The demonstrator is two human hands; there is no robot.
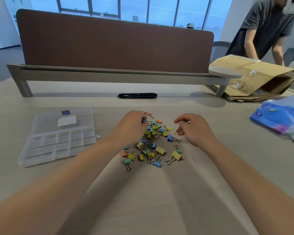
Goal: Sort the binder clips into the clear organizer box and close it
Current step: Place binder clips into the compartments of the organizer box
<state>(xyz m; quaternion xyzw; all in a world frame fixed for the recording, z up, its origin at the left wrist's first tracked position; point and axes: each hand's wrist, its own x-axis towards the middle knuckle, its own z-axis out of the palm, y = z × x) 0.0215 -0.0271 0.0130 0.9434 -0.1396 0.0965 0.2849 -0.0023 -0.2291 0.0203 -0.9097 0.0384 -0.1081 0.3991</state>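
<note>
On the bench (210, 175), the left hand (131, 127) pinches a blue clip (144, 120) at the far edge of the heaped clips (153, 145), the right hand (194, 128) pinches a second clip (177, 131) just right of them, and the box (58, 138) lies apart, to their left.

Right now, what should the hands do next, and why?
Probably the left hand should drop its blue clip and open the box. The lid looks shut, the box lies on that side, and the clips all sit outside it. The right hand pinches a clip too, with nowhere to put it.
</note>
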